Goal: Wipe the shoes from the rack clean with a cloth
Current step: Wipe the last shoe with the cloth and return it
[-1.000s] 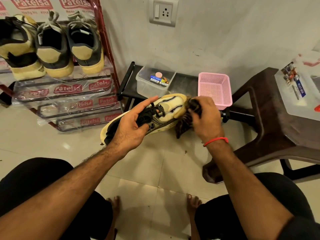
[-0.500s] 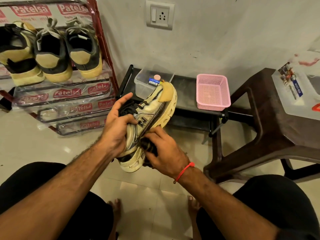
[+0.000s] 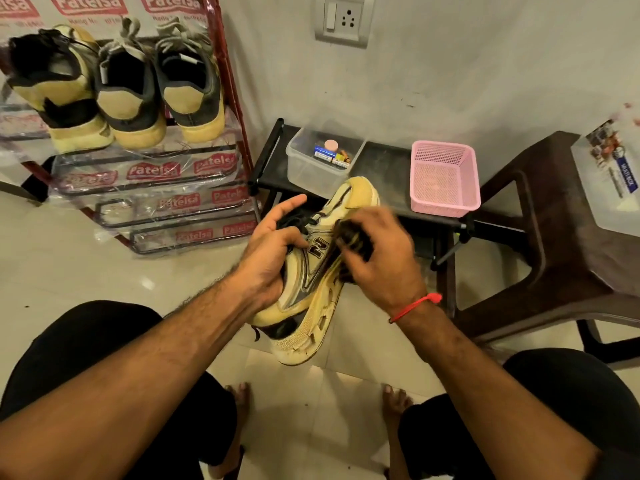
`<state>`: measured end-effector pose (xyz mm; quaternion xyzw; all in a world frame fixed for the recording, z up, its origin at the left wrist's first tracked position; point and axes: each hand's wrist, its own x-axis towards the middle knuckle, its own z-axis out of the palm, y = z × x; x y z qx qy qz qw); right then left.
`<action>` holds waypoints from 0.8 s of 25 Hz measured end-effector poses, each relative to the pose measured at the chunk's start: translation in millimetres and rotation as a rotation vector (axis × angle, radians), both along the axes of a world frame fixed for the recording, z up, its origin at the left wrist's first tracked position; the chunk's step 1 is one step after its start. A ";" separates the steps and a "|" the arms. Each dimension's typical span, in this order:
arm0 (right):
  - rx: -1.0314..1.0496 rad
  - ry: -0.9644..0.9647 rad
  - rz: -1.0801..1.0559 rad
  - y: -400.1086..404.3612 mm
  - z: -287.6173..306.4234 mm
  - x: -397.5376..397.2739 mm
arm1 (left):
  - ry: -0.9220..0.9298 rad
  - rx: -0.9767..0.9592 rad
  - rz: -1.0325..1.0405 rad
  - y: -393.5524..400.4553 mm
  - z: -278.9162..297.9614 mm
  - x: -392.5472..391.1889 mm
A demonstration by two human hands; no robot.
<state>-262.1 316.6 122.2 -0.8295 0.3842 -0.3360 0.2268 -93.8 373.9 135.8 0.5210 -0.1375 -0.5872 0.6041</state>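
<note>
While the left hand (image 3: pixel 268 258) is gripping a yellow shoe (image 3: pixel 313 282) with a bumpy rubber sole, the right hand (image 3: pixel 377 261) is clenching a dark, fuzzy cloth (image 3: pixel 353 237) against its side. Three shoes (image 3: pixel 121 88) are sitting on the plastic-wrapped rack (image 3: pixel 156 174), far left. Behind, a pink basket (image 3: pixel 445 178) is resting on a black bench (image 3: pixel 384 161). Held above the floor, the shoe's toe is pointing far and slightly right, heel near.

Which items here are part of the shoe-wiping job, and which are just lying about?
In use: yellow shoe, dark cloth, left hand, right hand, shoes on rack.
Lying about: pink basket, clear box, brown stool.
</note>
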 end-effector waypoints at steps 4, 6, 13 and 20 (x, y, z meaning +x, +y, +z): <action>0.008 0.074 0.273 37.8 -1.2 17.5 | -0.055 0.003 0.003 -0.5 -1.4 7.8; -0.031 0.061 0.151 14.6 5.0 10.4 | -0.057 -0.009 -0.072 1.3 -0.7 4.7; 0.040 0.042 0.132 27.2 5.0 12.3 | -0.090 -0.017 -0.087 -0.1 -4.1 -1.3; 0.320 -0.196 -0.058 17.3 -3.6 17.0 | -0.113 0.030 -0.073 -5.3 2.8 5.3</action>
